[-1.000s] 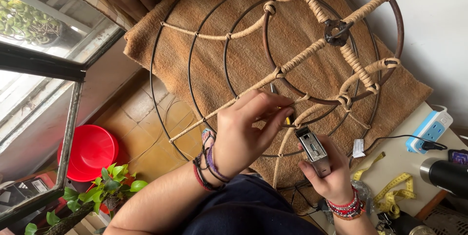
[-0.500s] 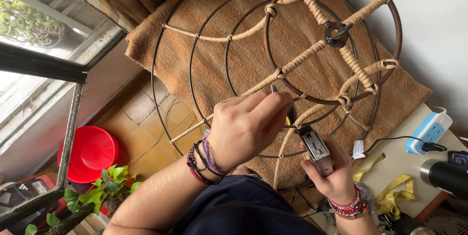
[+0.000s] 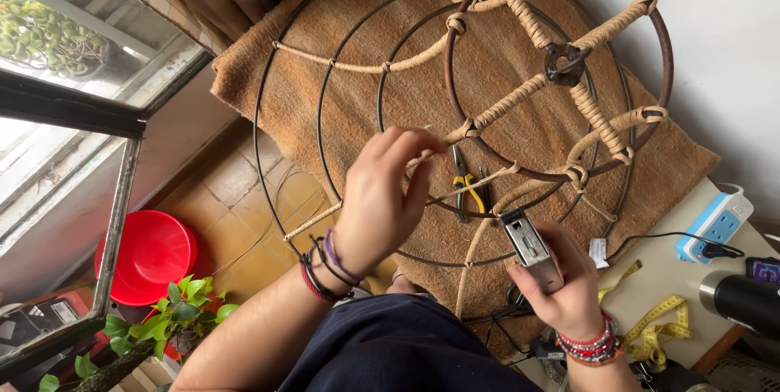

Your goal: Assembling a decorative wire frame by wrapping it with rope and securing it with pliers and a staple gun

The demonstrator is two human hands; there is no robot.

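**Head view: two hands at a round wire frame**

The head camera looks down on a large wire frame (image 3: 357, 59) of dark concentric rings, its spokes partly wrapped in tan cord, lying on a brown woven mat (image 3: 666, 164). The left hand (image 3: 382, 197) is over the frame's lower part, its fingers drawn together and pinched on the end of a cord-wrapped spoke (image 3: 496, 112); bracelets circle its wrist. The right hand (image 3: 561, 290) is lower and to the right, closed around a small silver metal tool (image 3: 530, 247) that points up toward the frame's rim. Between the two hands, under the wires, a pair of yellow-handled pliers (image 3: 467, 189) lies on the mat.

At the right edge, a pale bench (image 3: 674, 278) carries a blue and white power strip (image 3: 715, 225), a yellow measuring tape (image 3: 658, 327) and a dark cylindrical tool (image 3: 743, 303). To the left, a red bowl (image 3: 146, 254) sits on the tiled floor near a green plant (image 3: 175, 319) and an open window frame.
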